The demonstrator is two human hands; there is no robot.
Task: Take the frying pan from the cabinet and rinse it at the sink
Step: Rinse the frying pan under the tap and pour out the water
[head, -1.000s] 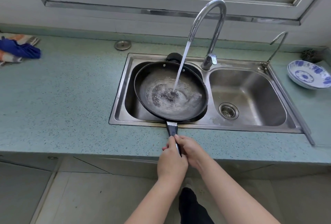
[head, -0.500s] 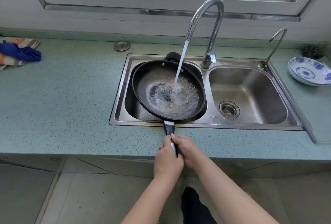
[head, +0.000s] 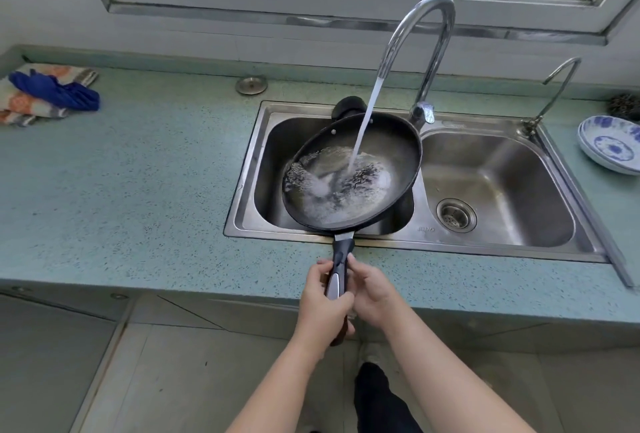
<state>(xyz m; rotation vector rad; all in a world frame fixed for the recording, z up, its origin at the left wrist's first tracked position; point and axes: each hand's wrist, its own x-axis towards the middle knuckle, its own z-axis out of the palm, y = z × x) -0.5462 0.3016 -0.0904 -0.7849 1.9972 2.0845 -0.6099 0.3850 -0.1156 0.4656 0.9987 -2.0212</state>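
Both hands grip the handle of the frying pan: left hand, right hand. The pan tilts over the sink's left basin, under running water from the faucet.

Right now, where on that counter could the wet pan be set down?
The widest bare patch is the counter between the folded cloth and the sink's left rim, in front of the metal lid. The right basin is bare. Crowded: the left basin, filled by the pan, and the far right corner with the bowls.
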